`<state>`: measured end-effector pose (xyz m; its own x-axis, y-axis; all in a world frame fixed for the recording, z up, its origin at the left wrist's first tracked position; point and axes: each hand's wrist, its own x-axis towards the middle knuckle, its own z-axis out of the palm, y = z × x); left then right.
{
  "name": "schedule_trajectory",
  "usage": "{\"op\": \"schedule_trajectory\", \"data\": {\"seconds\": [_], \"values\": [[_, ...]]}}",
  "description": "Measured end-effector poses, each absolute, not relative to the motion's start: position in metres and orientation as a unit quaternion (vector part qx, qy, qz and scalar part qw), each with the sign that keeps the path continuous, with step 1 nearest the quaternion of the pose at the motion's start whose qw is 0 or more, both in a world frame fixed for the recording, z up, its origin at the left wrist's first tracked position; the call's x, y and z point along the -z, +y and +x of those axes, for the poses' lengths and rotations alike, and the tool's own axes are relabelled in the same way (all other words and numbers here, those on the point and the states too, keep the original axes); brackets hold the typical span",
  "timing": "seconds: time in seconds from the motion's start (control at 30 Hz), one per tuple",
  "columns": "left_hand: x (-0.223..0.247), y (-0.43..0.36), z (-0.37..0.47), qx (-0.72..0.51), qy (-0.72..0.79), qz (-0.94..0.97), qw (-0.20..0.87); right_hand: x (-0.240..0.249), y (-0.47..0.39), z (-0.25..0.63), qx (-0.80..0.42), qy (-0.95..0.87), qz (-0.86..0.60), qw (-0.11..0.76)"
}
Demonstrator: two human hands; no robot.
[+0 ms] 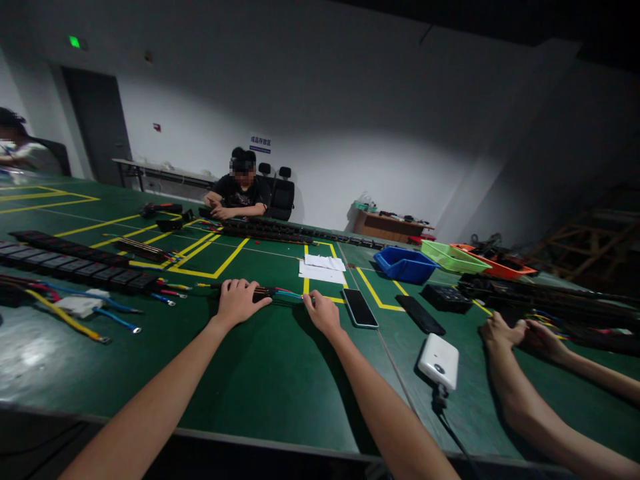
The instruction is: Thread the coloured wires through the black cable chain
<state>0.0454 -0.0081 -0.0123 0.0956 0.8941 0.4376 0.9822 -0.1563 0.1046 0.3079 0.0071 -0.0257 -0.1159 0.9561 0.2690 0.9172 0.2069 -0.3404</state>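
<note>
Fingers of the left hand (239,301) lay spread over the dark cable assembly (261,292) on the green table (280,373); the right hand (323,312) pinched its wire ends, just left of the phone (360,308).

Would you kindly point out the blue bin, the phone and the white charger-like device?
Blue bin (406,270): head view, front wall.
Phone (359,308): head view, middle of screen.
White device (440,357): head view, upper face.
</note>
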Motion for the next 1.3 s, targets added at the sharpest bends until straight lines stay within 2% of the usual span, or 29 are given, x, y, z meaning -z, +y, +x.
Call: {"op": "schedule_trajectory", "data": {"seconds": [0.3, 0.53, 0.9, 1.3], "values": [[0.0159, -0.0078, 0.0459, 0.190, -0.642, -0.730, 0.139, 0.0283, 0.0082, 0.3078, -0.037, -0.746, -0.628, 0.217], [0.0177, -0.0069, 0.0454, 0.195, -0.639, -0.731, 0.143, 0.0270, 0.0067, 0.3089, -0.049, -0.730, -0.632, 0.255], [0.0114, -0.0094, 0.0462, 0.201, -0.644, -0.731, 0.103, 0.0259, 0.0066, 0.3081, -0.034, -0.750, -0.624, 0.216], [0.0141, -0.0089, 0.0458, 0.200, -0.642, -0.730, 0.124, 0.0298, 0.0085, 0.3084, -0.041, -0.740, -0.617, 0.265]]}}
